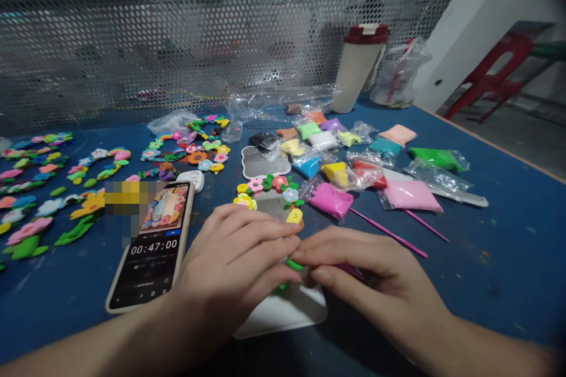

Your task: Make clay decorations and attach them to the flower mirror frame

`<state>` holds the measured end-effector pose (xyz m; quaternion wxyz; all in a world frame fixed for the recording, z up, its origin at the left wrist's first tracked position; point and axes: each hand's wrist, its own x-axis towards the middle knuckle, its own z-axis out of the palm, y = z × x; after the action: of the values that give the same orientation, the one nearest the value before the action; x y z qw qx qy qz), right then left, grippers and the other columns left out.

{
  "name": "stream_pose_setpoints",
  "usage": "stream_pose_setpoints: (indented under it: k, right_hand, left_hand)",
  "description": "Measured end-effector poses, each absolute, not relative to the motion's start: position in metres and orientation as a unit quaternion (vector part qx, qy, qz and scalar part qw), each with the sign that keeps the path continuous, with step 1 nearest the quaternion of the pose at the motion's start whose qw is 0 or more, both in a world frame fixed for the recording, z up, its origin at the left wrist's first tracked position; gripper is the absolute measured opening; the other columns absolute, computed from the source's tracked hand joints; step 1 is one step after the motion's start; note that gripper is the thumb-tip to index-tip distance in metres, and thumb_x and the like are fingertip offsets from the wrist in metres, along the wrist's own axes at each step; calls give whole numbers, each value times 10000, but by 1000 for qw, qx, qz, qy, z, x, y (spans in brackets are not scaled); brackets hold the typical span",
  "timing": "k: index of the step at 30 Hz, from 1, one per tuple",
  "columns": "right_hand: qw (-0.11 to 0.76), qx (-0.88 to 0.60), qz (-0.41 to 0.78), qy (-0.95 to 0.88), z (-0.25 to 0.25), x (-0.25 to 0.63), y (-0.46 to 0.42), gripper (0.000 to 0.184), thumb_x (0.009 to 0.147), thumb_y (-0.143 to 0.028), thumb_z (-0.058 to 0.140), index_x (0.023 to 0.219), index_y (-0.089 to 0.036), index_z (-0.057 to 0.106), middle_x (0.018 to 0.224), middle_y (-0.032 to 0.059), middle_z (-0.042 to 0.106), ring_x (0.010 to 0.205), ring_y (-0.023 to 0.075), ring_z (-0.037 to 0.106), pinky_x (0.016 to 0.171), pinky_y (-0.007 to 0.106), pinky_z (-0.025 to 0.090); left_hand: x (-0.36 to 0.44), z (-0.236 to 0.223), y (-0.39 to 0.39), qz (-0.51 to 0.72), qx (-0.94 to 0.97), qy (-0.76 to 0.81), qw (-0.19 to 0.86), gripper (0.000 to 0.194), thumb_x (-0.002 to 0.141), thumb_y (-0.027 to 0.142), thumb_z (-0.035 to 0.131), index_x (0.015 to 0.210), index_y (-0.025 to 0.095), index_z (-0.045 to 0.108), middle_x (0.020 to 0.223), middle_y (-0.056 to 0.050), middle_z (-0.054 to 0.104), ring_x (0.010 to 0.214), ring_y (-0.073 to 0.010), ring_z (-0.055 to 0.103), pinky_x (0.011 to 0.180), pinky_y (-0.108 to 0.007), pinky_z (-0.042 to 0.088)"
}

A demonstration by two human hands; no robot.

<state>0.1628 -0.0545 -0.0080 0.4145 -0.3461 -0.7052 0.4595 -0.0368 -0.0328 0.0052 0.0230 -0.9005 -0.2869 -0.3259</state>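
Note:
A small panel with a grey, shiny face (270,206) is edged with clay flowers, and a white board (283,313) shows at its lower end. My left hand (239,253) lies over it, fingers stretched out and tips near a yellow clay piece with a face (294,216). Beside the left thumb is a green clay strip (295,265). My right hand (375,277) pinches at that strip, fingertips almost meeting the left ones. A thin purple stick (351,271) shows between its thumb and fingers. What lies under the left palm is hidden.
A phone (152,247) showing a timer lies left, beside many clay-flower pieces (101,165). Clay bags, including a magenta one (331,199) and a pink one (411,195), lie right, near pink sticks (389,232). A tumbler (360,68) stands behind, before a perforated metal panel (177,29).

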Motion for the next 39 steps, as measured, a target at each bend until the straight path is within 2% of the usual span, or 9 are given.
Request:
stream_pose_setpoints:
  k: [6,10,15,18,24,29,34,39]
  right_hand:
    - [408,-329,459,-718,-4,164,-55,216,853,-133,579,976,-266,697,981,-4,713,929,125,638,824,229,497]
    - [388,-335,494,-702,-6,165,-55,198,853,-165,588,954,-285,709,970,-7,716,918,129,641,818,238,491]
    - [390,-380,599,-588,-10,161,-58,207,811,-230,653,994,-327,669,888,-31,709,778,109,653,667,207,499]
    - [397,-365,658,-526,-11,158,-58,215,787,-226,682,982,-310,656,849,-39,691,736,90,642,664,197,490]
    - [386,-375,711,-453,-10,155,-52,54,760,-244,707,795,-215,678,635,-48,636,598,67,580,586,176,430]
    - [391,-386,733,-402,-11,153,-49,102,765,-257,693,728,-166,666,601,-41,580,553,59,502,552,184,375]
    - [383,-396,730,-404,-14,153,-51,150,737,-283,714,725,-142,665,631,-27,543,582,71,432,559,202,329]
    - [375,-369,751,-398,-15,153,-50,243,814,-359,634,703,-143,645,623,-22,521,585,81,427,576,216,327]
  left_hand:
    - [-37,14,-37,-295,-902,-302,93,138,904,283,545,918,211,662,937,55,739,843,-126,667,844,-306,365]
    - [-39,13,-40,-279,-906,-303,102,162,921,289,516,893,229,664,929,75,739,837,-128,664,863,-319,343]
    - [-41,14,-39,-278,-907,-306,84,206,934,298,490,840,244,665,892,93,739,819,-123,659,858,-324,337]
    - [-41,15,-37,-271,-911,-302,75,205,929,305,500,828,249,668,886,95,738,815,-120,660,848,-320,339]
    - [-38,7,-34,-299,-905,-295,72,176,894,346,557,822,226,665,818,65,735,735,-116,662,828,-313,356]
    - [-37,3,-34,-326,-896,-295,64,232,836,356,632,970,167,631,953,-31,726,851,-149,668,781,-290,431]
    - [-38,8,-38,-299,-900,-303,96,115,885,291,570,978,275,636,989,31,728,771,-130,690,969,-366,320]
    - [-39,11,-39,-276,-908,-305,83,131,913,301,528,987,261,629,1002,52,727,789,-121,689,1038,-366,268]
